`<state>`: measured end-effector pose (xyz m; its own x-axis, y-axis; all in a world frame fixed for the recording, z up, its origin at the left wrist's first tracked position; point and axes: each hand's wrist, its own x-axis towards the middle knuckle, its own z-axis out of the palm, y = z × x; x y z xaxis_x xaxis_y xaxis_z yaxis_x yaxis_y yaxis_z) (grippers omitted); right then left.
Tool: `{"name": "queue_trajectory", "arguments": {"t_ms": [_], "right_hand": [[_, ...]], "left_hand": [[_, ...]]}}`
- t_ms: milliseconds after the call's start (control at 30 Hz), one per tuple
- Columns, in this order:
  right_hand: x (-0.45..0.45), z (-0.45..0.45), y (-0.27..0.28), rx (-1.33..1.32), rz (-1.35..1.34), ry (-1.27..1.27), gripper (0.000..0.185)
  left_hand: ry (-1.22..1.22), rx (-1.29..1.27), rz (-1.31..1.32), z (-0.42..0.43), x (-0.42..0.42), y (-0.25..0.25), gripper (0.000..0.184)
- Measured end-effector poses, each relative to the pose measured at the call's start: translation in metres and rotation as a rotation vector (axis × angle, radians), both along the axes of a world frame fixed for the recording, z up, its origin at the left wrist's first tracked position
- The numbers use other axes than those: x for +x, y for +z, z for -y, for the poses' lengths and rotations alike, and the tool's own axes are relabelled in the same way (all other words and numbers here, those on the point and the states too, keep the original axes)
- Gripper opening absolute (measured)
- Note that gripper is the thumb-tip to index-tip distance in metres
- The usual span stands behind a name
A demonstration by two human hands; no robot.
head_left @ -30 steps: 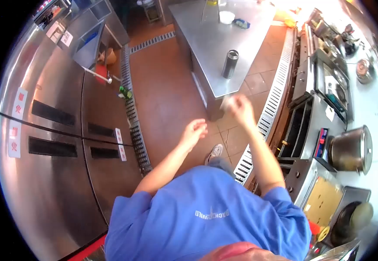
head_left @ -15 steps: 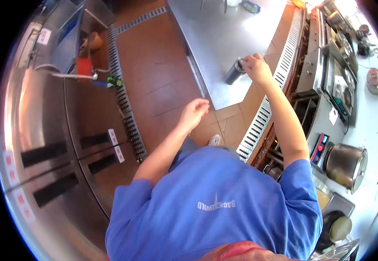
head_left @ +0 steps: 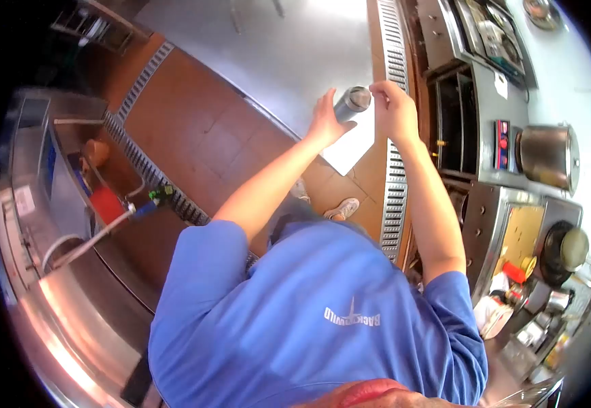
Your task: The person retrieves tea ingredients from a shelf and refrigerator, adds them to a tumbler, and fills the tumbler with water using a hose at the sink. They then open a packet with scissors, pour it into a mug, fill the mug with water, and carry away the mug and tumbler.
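A dark grey metal flask (head_left: 348,105) stands tilted in view near the corner of the steel table (head_left: 288,61), its round top facing me. My left hand (head_left: 327,122) curves around the flask's left side and lower part, thumb in front and fingers behind. Beside the top's right edge is my right hand (head_left: 396,112), its fingers bent and drawn together at the rim. Whatever those fingertips pinch is too small to make out.
To the right, a counter carries a large steel pot (head_left: 547,158), a black pan (head_left: 557,251) and a red container (head_left: 513,272). A slotted floor drain (head_left: 392,197) runs beside the table. Steel cabinets (head_left: 84,306) stand on the left, with a red object (head_left: 107,205) nearby.
My left hand has moved from beside the table up to the flask and around it. My right hand stays at the flask's top. The view has turned and shifted.
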<state>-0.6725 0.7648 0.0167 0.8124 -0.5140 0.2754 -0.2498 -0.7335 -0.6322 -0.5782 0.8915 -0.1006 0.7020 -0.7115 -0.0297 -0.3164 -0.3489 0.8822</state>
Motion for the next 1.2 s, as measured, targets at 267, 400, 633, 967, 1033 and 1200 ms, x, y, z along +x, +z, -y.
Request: {"name": "queue_trajectory", "arguments": {"t_ms": [267,400,633,967,1033,1200], "right_hand": [[-0.257,-0.102,-0.14,0.466,-0.325,-0.401,0.012],[-0.448,-0.225,-0.215,0.591,-0.42,-0.726,0.016],[-0.614,-0.454,-0.26,1.364,0.025,-1.432,0.01],[-0.677,-0.557,-0.259,1.052,0.173,-1.856,0.014],[-0.725,-0.568,-0.259,0.953,0.268,-1.991,0.015],[-0.881,-0.634,-0.229,0.574,0.288,-2.42,0.019]], "left_hand": [[0.02,-0.415,0.315,0.008,-0.006,0.028,0.092],[-0.171,-0.13,0.825,0.011,0.007,0.039,0.065],[-0.103,-0.407,0.807,0.008,-0.027,0.064,0.063],[-0.312,-0.396,0.928,0.016,-0.269,-0.061,0.055],[-0.535,-0.268,0.816,0.025,-0.327,-0.08,0.041],[-0.972,0.034,-0.091,0.077,-0.457,-0.085,0.03]]}}
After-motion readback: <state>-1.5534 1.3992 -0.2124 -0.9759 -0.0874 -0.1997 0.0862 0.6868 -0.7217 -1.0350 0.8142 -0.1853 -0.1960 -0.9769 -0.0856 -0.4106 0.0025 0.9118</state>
